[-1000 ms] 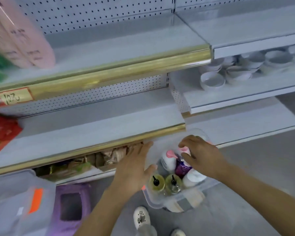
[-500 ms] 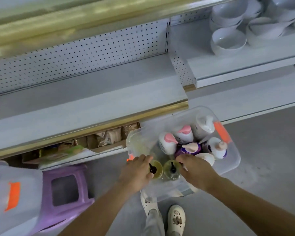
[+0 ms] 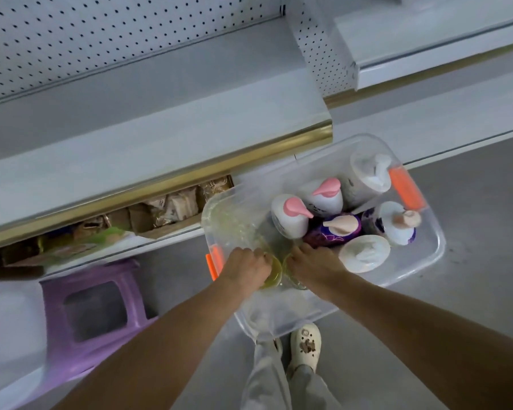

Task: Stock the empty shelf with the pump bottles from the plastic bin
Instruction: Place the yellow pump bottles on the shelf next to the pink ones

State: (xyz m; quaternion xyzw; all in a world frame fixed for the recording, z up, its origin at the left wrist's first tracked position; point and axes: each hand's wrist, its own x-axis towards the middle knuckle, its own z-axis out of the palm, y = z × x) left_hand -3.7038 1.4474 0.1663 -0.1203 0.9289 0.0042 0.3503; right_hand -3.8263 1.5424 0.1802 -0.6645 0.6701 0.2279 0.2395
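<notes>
The clear plastic bin [image 3: 427, 263] holds all the pump bottles; at its near edge the left hand [image 3: 246, 266] curls its fingers down over the top of a yellow bottle [image 3: 272, 276], gripping it; just beside it the right hand [image 3: 316, 266] closes the same way on a second yellow bottle [image 3: 292, 281]; both bottles stand side by side inside the bin; deeper in the bin stand two white bottles with pink pumps [image 3: 290, 220], a purple bottle [image 3: 335, 233] and other white ones; beyond the bin's far edge runs the empty shelf [image 3: 131, 149]; left of the bin stands a purple stool [image 3: 92, 315].
</notes>
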